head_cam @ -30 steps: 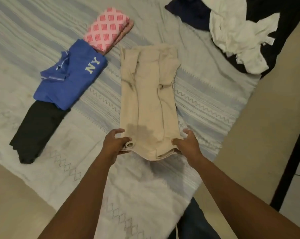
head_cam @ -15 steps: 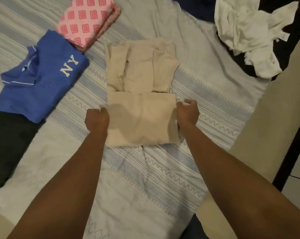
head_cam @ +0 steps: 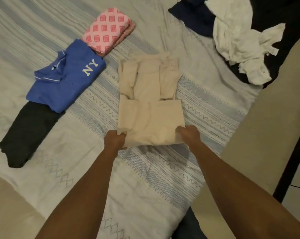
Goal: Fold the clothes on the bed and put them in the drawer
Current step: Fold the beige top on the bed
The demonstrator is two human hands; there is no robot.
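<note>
A beige garment [head_cam: 149, 104] lies in the middle of the bed [head_cam: 163, 178], its lower part doubled up over its middle. My left hand [head_cam: 114, 141] grips the near left corner of the fold. My right hand [head_cam: 189, 135] grips the near right corner. To the left lie three folded pieces in a row: a pink patterned cloth [head_cam: 107, 30], a blue "NY" polo shirt [head_cam: 66, 76] and a black garment [head_cam: 28, 131].
An unfolded heap sits at the bed's far right: a white garment [head_cam: 239, 44] on black cloth [head_cam: 287, 19], with a navy piece [head_cam: 194, 16] beside it. The bed's right edge meets a beige floor [head_cam: 266, 126]; a dark frame [head_cam: 292, 159] stands further right.
Both hands lifted the beige garment's bottom hem and laid it up over the middle, halving its length. They then came back to the near edge and took hold of the new fold's corners.
</note>
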